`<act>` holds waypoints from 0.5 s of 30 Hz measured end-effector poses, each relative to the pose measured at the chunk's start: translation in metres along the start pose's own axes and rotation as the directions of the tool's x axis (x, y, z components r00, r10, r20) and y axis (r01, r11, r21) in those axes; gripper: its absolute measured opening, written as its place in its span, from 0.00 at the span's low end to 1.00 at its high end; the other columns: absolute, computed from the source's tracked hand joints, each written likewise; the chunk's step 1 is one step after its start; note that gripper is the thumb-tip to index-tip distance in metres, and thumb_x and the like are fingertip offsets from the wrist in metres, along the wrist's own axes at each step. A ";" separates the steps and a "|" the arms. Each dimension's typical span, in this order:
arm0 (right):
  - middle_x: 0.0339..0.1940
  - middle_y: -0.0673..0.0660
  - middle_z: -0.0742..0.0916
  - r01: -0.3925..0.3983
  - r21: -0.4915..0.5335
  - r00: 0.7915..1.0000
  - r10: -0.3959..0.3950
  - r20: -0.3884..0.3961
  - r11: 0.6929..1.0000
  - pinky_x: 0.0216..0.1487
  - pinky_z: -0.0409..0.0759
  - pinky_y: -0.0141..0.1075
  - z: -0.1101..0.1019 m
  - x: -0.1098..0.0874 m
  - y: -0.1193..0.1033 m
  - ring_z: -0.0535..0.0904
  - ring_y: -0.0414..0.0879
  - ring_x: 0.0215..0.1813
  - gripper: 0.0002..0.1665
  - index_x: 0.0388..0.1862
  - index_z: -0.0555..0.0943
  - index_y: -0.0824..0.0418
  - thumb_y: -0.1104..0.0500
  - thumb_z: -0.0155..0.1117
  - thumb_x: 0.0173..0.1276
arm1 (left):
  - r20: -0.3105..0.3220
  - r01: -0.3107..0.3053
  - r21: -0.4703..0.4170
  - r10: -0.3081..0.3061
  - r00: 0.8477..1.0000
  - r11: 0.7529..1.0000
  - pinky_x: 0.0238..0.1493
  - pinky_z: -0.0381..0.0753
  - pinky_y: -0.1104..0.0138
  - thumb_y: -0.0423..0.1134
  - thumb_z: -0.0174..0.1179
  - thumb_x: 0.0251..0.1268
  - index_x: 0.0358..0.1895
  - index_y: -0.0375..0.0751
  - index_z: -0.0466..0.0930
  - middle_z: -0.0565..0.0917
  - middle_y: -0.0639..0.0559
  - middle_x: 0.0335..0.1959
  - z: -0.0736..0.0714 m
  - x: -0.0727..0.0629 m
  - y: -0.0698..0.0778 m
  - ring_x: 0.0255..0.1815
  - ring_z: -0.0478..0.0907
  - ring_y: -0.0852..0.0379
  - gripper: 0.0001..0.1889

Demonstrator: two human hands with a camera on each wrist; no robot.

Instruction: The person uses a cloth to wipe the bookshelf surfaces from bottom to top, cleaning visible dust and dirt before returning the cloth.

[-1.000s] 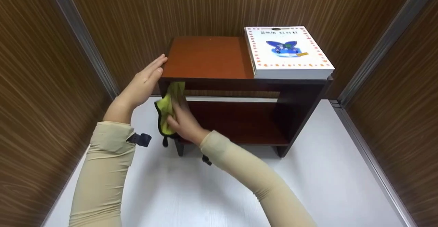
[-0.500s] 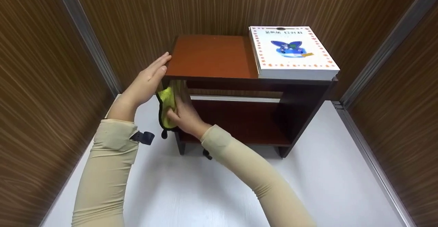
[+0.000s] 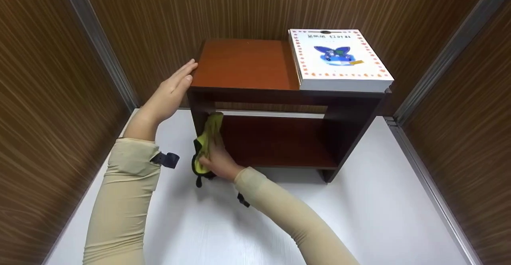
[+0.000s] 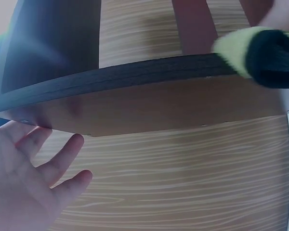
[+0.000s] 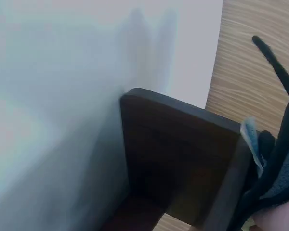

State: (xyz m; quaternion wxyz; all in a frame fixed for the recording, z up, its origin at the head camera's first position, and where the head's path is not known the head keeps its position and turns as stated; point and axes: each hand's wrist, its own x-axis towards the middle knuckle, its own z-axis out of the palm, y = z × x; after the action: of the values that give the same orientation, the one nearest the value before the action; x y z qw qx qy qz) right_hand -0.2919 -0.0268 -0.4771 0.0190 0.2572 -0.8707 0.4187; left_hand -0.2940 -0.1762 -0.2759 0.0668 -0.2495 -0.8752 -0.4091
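In the head view a low dark-brown shelf unit (image 3: 244,65) with a reddish top stands in front of me. My left hand (image 3: 164,97) lies along the top's left edge, fingers straight and touching it; the left wrist view shows its fingers (image 4: 58,163) spread beside the side panel (image 4: 135,113). Lower down, my right hand (image 3: 220,159) holds a yellow-green cloth (image 3: 203,143) with black edging and a loop. It presses the cloth at the front edge of the left side panel. The right wrist view catches the cloth's dark edging (image 5: 274,175) and the panel's foot (image 5: 176,139).
A thick white book (image 3: 339,51) with a blue butterfly picture lies on the right half of the top. Below is the lower shelf board (image 3: 275,141). Wood-grain walls (image 3: 247,5) enclose the back and sides above a white floor (image 3: 223,229).
My right hand has moved down the left side panel with the cloth, from just under the top to near the lower board. The left hand keeps its place on the edge.
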 end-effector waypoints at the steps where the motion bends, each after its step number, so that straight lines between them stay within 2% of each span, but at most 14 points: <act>1: 0.74 0.61 0.40 0.000 0.003 1.000 0.000 0.001 1.000 0.67 0.51 0.30 0.001 0.000 0.000 0.43 0.42 0.71 0.59 0.75 0.30 0.58 0.59 0.57 0.56 | -0.002 -0.001 0.002 0.001 1.000 1.000 0.70 0.44 0.54 0.53 0.33 0.75 0.73 0.46 0.52 0.49 0.54 0.75 0.000 0.000 0.000 0.73 0.44 0.56 0.29; 4: 0.74 0.61 0.39 0.008 0.020 1.000 -0.008 0.016 1.000 0.68 0.48 0.31 -0.002 0.000 -0.001 0.41 0.42 0.72 0.58 0.74 0.30 0.59 0.60 0.57 0.57 | -0.005 -0.003 0.002 0.003 1.000 1.000 0.70 0.44 0.54 0.53 0.33 0.75 0.73 0.45 0.53 0.49 0.54 0.74 0.000 0.000 0.000 0.73 0.44 0.56 0.29; 9: 0.74 0.62 0.40 0.012 0.052 0.998 -0.016 0.064 0.999 0.68 0.49 0.30 -0.015 0.002 -0.011 0.45 0.42 0.70 0.55 0.75 0.30 0.58 0.61 0.55 0.60 | -0.004 0.001 0.002 -0.001 1.000 1.000 0.70 0.44 0.54 0.53 0.33 0.75 0.73 0.45 0.53 0.50 0.54 0.74 0.000 0.000 0.001 0.73 0.44 0.57 0.29; 11: 0.74 0.63 0.41 0.051 0.045 0.997 -0.053 0.053 0.998 0.68 0.50 0.30 -0.023 0.006 -0.018 0.45 0.43 0.70 0.55 0.75 0.32 0.60 0.62 0.56 0.60 | -0.005 -0.002 0.002 0.002 1.000 1.000 0.70 0.44 0.54 0.53 0.33 0.75 0.73 0.45 0.53 0.50 0.54 0.74 -0.001 -0.001 0.001 0.73 0.44 0.57 0.29; 15: 0.74 0.64 0.38 0.189 0.035 0.982 -0.189 -0.013 0.981 0.69 0.47 0.30 -0.044 0.018 -0.039 0.38 0.45 0.73 0.55 0.74 0.34 0.64 0.64 0.57 0.57 | -0.006 -0.008 0.000 0.008 1.000 1.000 0.70 0.45 0.55 0.53 0.33 0.75 0.73 0.44 0.53 0.50 0.54 0.74 -0.002 -0.002 0.001 0.73 0.45 0.56 0.29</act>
State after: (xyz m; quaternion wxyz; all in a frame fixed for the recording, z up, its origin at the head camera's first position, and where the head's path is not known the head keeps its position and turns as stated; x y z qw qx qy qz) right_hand -0.2972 -0.0219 -0.4161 0.0583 0.3370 -0.8345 0.4320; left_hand -0.2926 -0.1781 -0.2746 0.0712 -0.2518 -0.8739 -0.4097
